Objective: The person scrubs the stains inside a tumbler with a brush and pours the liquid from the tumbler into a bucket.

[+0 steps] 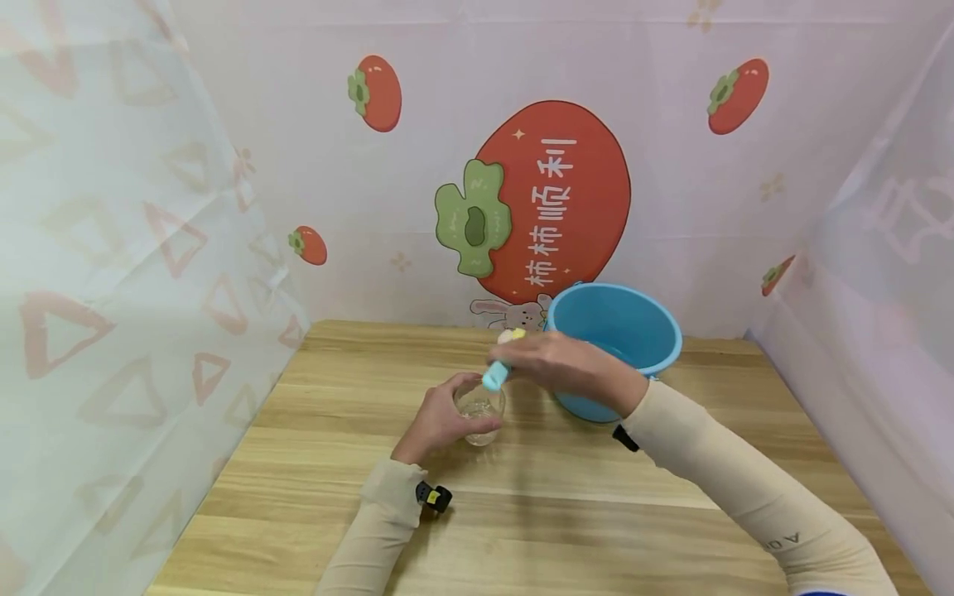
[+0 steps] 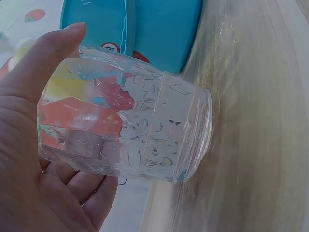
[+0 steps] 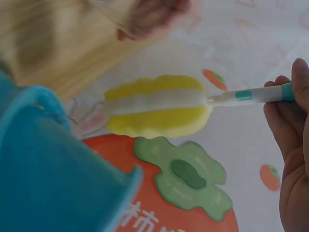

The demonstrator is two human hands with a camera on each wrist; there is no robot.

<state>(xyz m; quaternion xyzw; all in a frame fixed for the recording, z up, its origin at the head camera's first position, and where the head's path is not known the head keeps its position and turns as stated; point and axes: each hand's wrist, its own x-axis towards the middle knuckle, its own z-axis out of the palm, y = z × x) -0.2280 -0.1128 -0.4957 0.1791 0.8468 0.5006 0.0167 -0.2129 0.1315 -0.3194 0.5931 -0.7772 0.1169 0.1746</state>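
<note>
In the head view my left hand [image 1: 441, 420] grips a clear glass cup [image 1: 479, 420] around its upper part. The cup [image 2: 130, 121] has water drops on its wall, and its base meets or nearly meets the wooden tabletop. My right hand [image 1: 557, 362] holds a sponge cup brush [image 1: 496, 376] by its white and teal handle, above and beside the cup. Outside the cup, the yellow and white sponge head [image 3: 157, 101] points away from the fingers, clearly seen in the right wrist view. In the head view that hand hides most of the brush.
A blue bucket [image 1: 585, 409] stands behind and right of the cup, partly behind the right forearm. The wooden table [image 1: 596, 530] ends at a printed cloth wall [image 1: 402, 207] at the back, with hanging sheets at both sides. Another blue edge [image 1: 820, 593] shows at bottom right.
</note>
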